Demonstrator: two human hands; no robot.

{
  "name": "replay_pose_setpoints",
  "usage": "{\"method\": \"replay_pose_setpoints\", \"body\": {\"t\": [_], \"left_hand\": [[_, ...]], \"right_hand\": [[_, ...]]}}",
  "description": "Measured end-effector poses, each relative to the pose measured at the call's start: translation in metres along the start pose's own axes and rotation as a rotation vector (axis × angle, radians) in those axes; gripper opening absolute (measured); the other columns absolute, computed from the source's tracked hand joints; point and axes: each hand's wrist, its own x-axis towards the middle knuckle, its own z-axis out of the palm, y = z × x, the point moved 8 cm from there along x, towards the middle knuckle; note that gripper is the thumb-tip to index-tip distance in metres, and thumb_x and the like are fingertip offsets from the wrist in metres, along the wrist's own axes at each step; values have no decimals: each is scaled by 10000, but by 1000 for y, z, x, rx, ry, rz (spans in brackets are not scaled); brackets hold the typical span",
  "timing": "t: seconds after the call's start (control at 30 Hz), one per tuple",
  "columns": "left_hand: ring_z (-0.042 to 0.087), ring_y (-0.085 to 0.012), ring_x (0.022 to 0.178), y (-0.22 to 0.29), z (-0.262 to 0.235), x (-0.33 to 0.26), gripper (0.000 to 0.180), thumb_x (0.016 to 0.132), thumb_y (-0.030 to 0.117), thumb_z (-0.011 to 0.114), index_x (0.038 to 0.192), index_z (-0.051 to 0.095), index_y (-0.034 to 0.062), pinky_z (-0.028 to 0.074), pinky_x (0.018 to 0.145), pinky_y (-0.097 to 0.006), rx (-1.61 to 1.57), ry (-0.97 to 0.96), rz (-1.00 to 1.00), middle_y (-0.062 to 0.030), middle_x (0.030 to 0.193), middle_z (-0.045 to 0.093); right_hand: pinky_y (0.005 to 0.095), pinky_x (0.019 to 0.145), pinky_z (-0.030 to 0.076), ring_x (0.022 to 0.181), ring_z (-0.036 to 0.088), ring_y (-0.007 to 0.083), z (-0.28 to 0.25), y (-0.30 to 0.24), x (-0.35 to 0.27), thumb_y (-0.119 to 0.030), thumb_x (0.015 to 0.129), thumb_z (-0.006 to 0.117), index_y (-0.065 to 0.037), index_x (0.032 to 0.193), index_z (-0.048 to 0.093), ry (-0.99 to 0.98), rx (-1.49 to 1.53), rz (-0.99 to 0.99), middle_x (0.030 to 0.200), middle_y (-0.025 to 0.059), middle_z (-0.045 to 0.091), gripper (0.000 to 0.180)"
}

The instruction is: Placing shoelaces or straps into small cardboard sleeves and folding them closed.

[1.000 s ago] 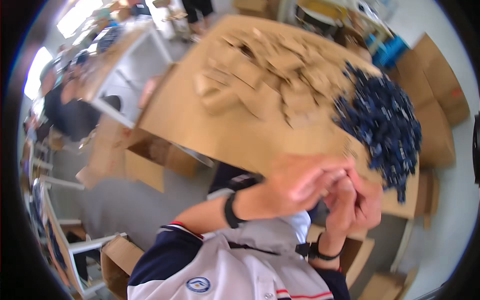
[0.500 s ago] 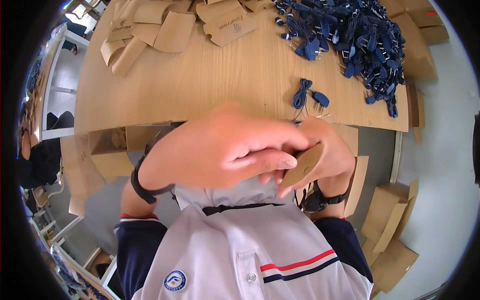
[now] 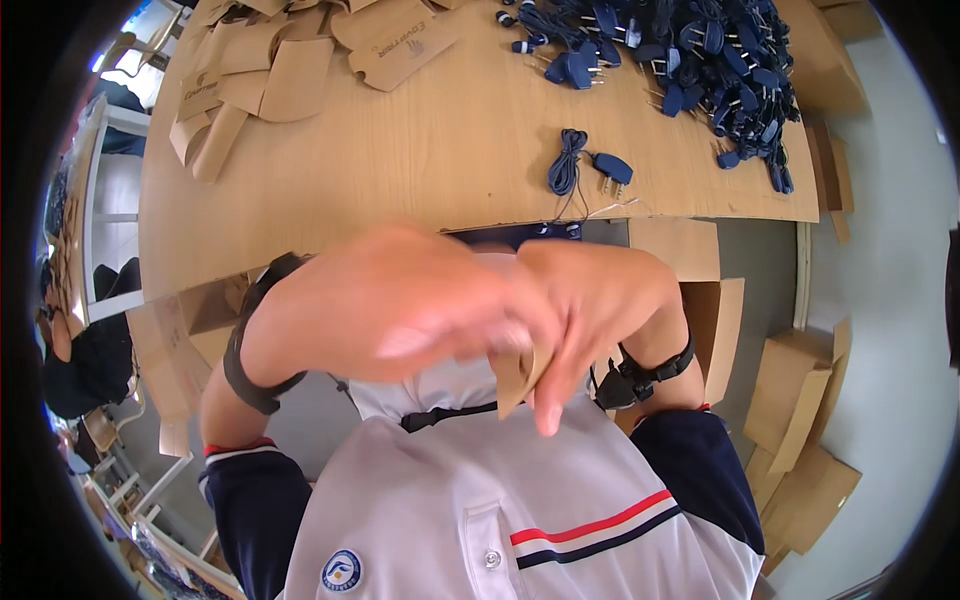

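Note:
In front of my body, below the table's edge, my right hand [image 3: 605,295] is closed on a small brown cardboard sleeve [image 3: 517,378]. Part of the sleeve shows between the two hands, tilted, with its lower tip pointing down. My left hand [image 3: 400,305] is beside it, smeared by motion, its fingers overlapping those of the right. Whether it grips the sleeve is unclear. On the table just beyond the hands lies a dark blue earphone cord [image 3: 567,165], coiled, beside its two-pin plug [image 3: 612,170]. The earbuds [image 3: 560,231] rest at the table's near edge.
Flat brown cardboard sleeves [image 3: 300,75] are heaped at the far left of the wooden table [image 3: 400,165]. A large pile of dark blue earphones with plugs [image 3: 730,70] covers the far right. Open cartons [image 3: 790,390] stand on the floor at right; white shelving [image 3: 120,215] is at left.
Both hands have shifted left in the picture, and the sleeve has tipped lower between them. The table's contents appear shifted left and up as the view moved.

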Motion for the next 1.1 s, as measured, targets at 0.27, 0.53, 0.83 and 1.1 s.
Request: {"method": "replay_pose_setpoints", "body": {"t": [0.27,0.53,0.83,1.1], "left_hand": [[650,-341,923,34,6,-3,699,577,256,912,1142,582,9,519,865,-468,543,600,582,-188,1028,643],[568,-313,1129,11,4,63,654,765,273,764,1279,472,-7,427,978,-403,588,472,72,-142,1198,601],[546,-302,1001,-39,-4,62,346,802,186,698,1093,568,52,427,861,-387,1064,715,-314,-96,1087,594],[596,-278,761,-44,-10,38,245,828,58,677,1018,527,24,466,690,-373,449,894,-216,-95,874,619]], "right_hand": [[256,687,449,811,569,145,-16,-24,-19,-508,732,782,-2,1083,533,549,445,-617,924,66,603,664],[300,696,492,796,602,183,0,-33,-241,-209,882,565,30,1126,484,2021,-994,-404,996,151,640,351],[379,1015,404,1146,538,293,49,164,-341,-27,839,646,4,1379,352,2267,-1035,754,1295,176,507,615],[355,886,501,1037,608,248,-42,-20,-129,-2,734,754,24,1297,442,1519,-956,-399,1210,150,565,644]]}}
